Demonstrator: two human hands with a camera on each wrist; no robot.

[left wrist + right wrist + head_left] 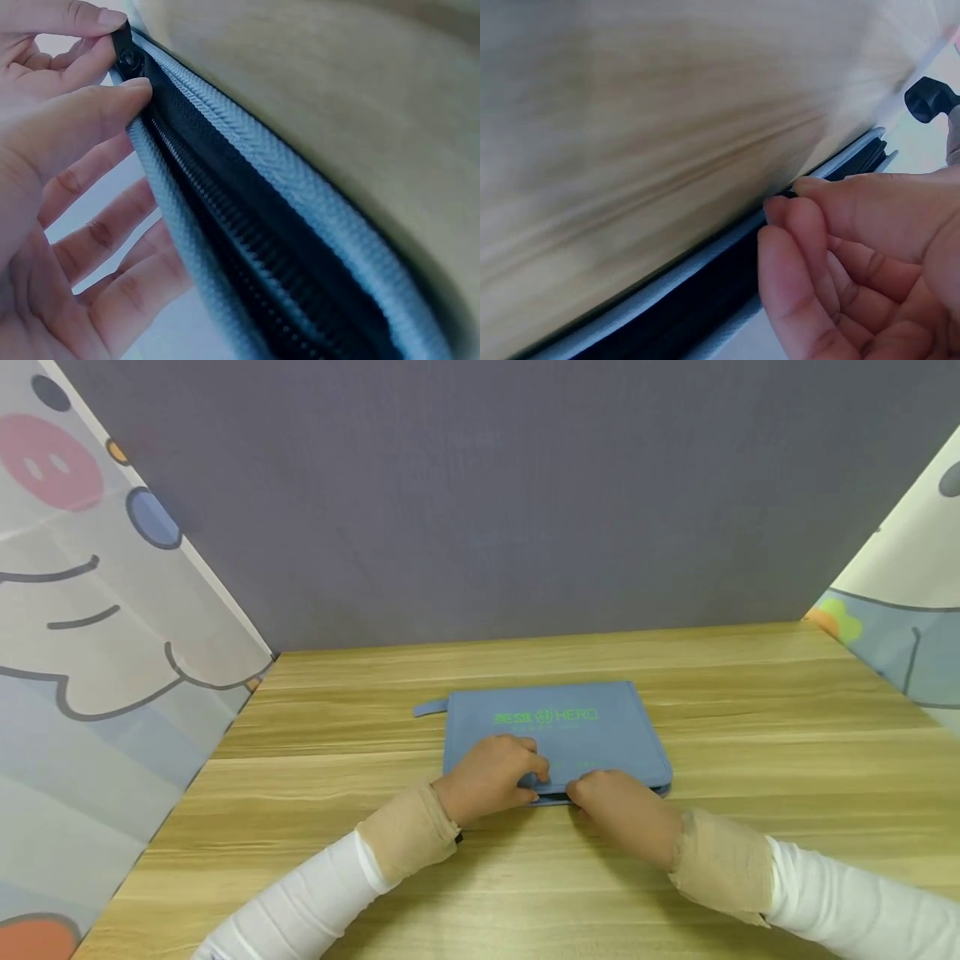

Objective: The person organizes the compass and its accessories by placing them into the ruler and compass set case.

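A blue zip case [600,739] with green HERO lettering lies flat on the table, its front edge toward me. My left hand [487,777] holds that front edge, fingers over the cover and thumb at the zip. Beside it, my right hand [622,810] pinches the black zip pull [129,58], as the left wrist view shows. Between the blue edges the zip teeth [202,195] are parted along the stretch in that view. Seen from the right wrist, the right hand's thumb and fingers meet at the zip, hiding most of the pull.
The wood-grain table [337,718] surrounds the case. A grey panel [487,510] stands at the back, and cartoon-printed sheets [90,718] line the sides. A fabric tab [431,708] sticks out from the case's far left corner.
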